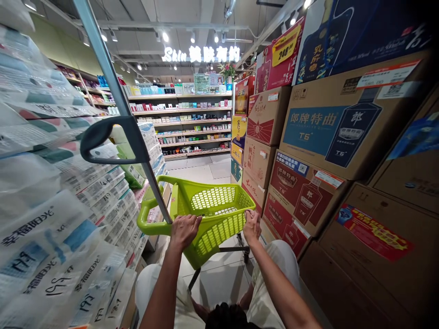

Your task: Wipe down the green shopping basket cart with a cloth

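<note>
A green plastic shopping cart (212, 237) stands across the aisle in front of me, its basket showing nothing inside. My left hand (186, 230) is closed over the near rim, close to the foot of a grey metal pole. Farther right, my right hand (252, 225) grips the same rim near the basket's corner. The pole (137, 146) rises up and to the left and bears a dark grey loop handle (113, 139). Below the basket, a dark wheel (246, 256) shows near my right knee.
Plastic-wrapped paper packs (51, 246) are piled along the left. Stacked cartons (308, 132) wall the right side. Shelves of small goods (185, 112) stand at the far end, beneath a lit sign (202, 54). Pale floor tiles (206, 169) run between.
</note>
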A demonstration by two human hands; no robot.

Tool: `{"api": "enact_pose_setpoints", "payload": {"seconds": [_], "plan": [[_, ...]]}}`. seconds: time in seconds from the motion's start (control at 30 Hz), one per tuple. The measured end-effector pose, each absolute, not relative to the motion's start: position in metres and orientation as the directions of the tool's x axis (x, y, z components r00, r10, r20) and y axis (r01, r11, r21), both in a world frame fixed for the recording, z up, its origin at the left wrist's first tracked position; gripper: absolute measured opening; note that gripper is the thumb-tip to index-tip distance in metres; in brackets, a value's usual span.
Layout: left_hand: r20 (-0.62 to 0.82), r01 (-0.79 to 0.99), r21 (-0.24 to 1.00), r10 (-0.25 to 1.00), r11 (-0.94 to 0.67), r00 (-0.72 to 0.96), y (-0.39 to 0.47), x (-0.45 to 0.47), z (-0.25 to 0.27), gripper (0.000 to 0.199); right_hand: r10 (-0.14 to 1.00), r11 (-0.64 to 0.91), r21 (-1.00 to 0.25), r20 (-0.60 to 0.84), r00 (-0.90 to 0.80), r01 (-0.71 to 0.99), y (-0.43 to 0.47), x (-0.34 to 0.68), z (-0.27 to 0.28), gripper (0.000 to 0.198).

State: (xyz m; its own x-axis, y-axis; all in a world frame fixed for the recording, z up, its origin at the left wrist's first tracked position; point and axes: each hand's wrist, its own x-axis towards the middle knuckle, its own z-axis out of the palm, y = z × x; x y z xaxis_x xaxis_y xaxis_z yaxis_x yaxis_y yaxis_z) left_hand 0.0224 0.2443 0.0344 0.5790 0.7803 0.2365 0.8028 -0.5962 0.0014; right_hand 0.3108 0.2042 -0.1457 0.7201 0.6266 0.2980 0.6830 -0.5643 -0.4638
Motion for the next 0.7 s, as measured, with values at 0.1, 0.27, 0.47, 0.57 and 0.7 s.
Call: {"api": "enact_pose_setpoints", "payload": {"seconds": [0.1,0.27,0.47,0.57,0.7], "plan": [[0.242,0.793,-0.001,0.77,-0.609,0.591,0.242,0.022,0.034,0.053,0.6,-0.592,-0.49,0.262,0.755,0.64,0.204,0.315,-0.147,0.054],[0.24,0.79,-0.002,0.766,-0.613,0.596,0.243,0.021,0.034,0.053,0.548,-0.625,-0.52,0.238,0.802,0.582,0.203,0.317,-0.143,0.051],[0.242,0.787,0.014,0.766,-0.616,0.596,0.243,0.022,0.034,0.052,0.627,-0.569,-0.469,0.285,0.725,0.676,0.198,0.303,-0.133,0.053],[0.233,0.786,0.01,0.766,-0.618,0.599,0.242,0.022,0.034,0.053,0.564,-0.64,-0.493,0.221,0.796,0.59,0.2,0.295,-0.128,0.05],[0.233,0.797,-0.007,0.774,-0.604,0.589,0.242,0.023,0.033,0.053,0.72,-0.486,-0.42,0.305,0.623,0.767,0.199,0.286,-0.126,0.055]]}}
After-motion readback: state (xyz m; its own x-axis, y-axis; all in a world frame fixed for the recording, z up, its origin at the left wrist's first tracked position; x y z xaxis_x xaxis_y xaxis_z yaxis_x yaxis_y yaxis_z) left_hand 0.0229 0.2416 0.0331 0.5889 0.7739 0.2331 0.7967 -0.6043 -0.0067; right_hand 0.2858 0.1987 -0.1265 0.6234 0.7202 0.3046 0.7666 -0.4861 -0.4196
